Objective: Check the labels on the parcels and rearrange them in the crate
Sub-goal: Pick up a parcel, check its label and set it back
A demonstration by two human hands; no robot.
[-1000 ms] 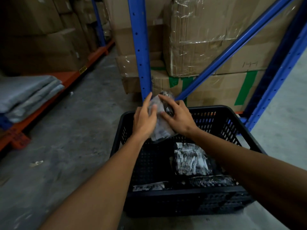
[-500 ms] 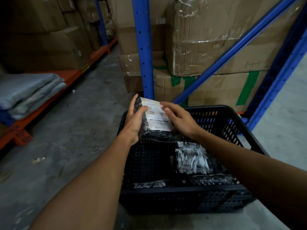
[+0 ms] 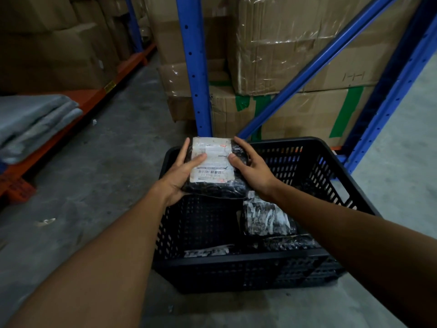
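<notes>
We hold a black plastic-wrapped parcel (image 3: 214,184) above the black crate (image 3: 238,259), left hand (image 3: 176,178) and right hand (image 3: 253,170) clamped on its sides, white barcode label (image 3: 211,160) facing up.

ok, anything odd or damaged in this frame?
Nothing major. The label on the held parcel looks scuffed and worn, and it faces the camera upside down. Small litter scrap lies on the floor, left of the crate.
</notes>
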